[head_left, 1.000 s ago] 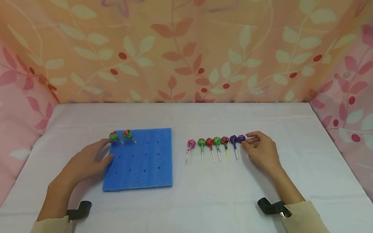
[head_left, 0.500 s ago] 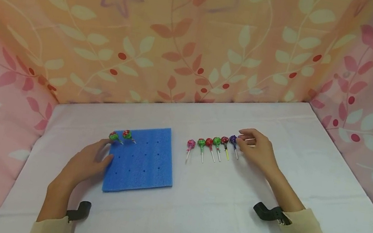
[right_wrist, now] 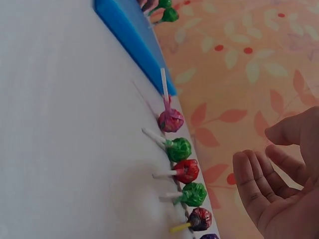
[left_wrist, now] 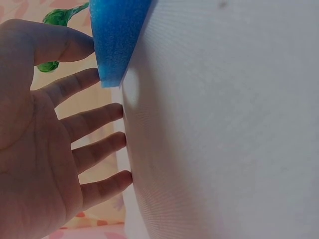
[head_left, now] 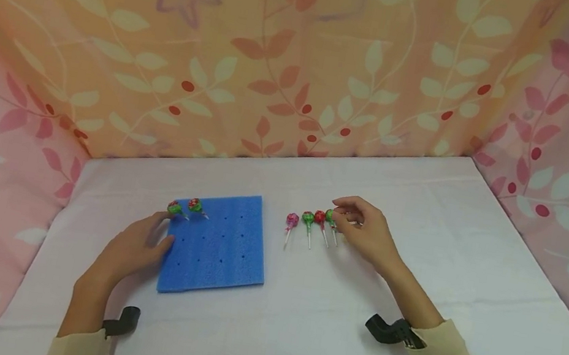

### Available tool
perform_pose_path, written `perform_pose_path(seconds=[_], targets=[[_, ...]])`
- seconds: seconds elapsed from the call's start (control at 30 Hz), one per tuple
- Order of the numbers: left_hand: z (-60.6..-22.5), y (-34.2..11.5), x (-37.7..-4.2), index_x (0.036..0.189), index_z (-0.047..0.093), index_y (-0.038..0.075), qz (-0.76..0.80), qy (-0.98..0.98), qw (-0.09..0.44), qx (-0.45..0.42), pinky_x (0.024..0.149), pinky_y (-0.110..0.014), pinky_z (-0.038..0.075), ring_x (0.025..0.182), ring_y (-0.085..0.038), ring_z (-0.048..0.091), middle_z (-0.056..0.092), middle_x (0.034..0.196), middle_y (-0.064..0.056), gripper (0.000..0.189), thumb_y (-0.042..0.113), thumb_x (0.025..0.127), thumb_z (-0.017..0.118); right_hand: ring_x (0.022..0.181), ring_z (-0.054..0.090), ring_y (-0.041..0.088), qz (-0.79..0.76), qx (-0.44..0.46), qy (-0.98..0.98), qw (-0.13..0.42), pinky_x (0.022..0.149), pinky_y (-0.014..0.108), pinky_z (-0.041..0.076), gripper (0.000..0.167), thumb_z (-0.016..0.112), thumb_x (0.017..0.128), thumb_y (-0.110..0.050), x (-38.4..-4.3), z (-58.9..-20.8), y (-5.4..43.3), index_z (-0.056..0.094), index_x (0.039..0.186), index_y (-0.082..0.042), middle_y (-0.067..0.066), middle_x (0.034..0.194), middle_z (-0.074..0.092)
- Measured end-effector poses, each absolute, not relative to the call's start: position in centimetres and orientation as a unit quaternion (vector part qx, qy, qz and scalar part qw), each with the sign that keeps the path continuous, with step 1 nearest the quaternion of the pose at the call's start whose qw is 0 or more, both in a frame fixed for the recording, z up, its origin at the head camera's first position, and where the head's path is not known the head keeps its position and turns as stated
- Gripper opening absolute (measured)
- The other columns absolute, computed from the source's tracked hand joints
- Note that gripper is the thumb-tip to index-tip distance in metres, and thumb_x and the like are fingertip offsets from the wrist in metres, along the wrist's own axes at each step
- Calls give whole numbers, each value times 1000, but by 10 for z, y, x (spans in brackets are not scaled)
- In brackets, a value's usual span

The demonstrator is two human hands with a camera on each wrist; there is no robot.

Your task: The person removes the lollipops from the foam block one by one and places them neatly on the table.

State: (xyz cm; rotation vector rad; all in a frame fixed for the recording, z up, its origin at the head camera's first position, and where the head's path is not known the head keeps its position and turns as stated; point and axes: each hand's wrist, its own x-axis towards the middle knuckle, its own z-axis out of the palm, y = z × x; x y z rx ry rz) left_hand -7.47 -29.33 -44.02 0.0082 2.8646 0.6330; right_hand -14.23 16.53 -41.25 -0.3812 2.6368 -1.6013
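Observation:
My left hand (head_left: 131, 246) is at the left edge of a blue foam board (head_left: 216, 253). In the left wrist view its thumb and index fingertip touch the foam, with the other fingertips on the table. Two red-and-green lollipops (head_left: 194, 205) are stuck in the board's far-left holes. Over a row of lollipops hovers my right hand (head_left: 367, 237), fingers loosely bent and nothing in them. The row shows pink (right_wrist: 171, 120), green (right_wrist: 179, 149), red (right_wrist: 186, 171), another green and a dark red lollipop with a yellow stick (right_wrist: 200, 219). From the head, the hand hides the row's right end.
Several small holes dot the foam board. A white cloth (head_left: 292, 340) covers the table, with floral curtains (head_left: 304, 50) rising behind and at both sides. Each wrist carries a black camera mount (head_left: 122, 321).
My right hand has moved left along the lollipop row, from the purple ones to the second green one, covering those at the right. The left hand and foam board have stayed put.

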Motion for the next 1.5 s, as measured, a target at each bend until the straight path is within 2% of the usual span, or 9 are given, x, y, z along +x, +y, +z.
perform_pose_path(seconds=[0.23,0.53,0.83,1.03,1.27,1.5], targets=[[-439,-293,-74,162,36,7,220,970,100,9,119,-76,36,151,-55,39,44,163,-30,69,41,106,57,93,76,21,-520,-158,839,21,74,21,60,29,72,101,-19,-138,-411,142,70,129,-9,12,115,76],[-438,-293,-76,161,35,7,219,970,101,14,119,-75,36,152,-54,39,43,163,-30,68,42,106,57,97,75,22,-531,-201,823,16,80,25,60,25,72,101,-16,-138,-413,105,72,125,-10,12,118,77],[-440,-293,-78,161,36,7,218,970,107,14,117,-76,37,150,-56,40,44,162,-31,69,43,106,57,99,73,18,-531,-235,812,61,81,22,62,28,68,103,-19,-133,-413,69,70,128,-7,8,115,77],[-440,-294,-77,162,34,5,209,971,115,7,117,-77,36,151,-57,38,42,163,-31,70,42,106,56,104,74,21,-526,-285,798,75,89,26,62,30,67,103,-19,-130,-416,47,68,130,-4,9,120,76],[-440,-294,-78,162,33,7,208,971,120,7,117,-78,34,151,-57,36,41,163,-32,70,44,107,54,112,73,24,-531,-295,790,78,92,21,62,33,67,103,-16,-134,-419,21,67,133,-2,15,127,74],[-442,-294,-80,161,34,7,206,972,112,11,117,-78,35,150,-57,39,42,162,-32,67,42,107,53,120,72,28,-528,-316,783,88,101,28,62,36,66,103,-13,-143,-424,-6,63,136,1,21,134,70]])
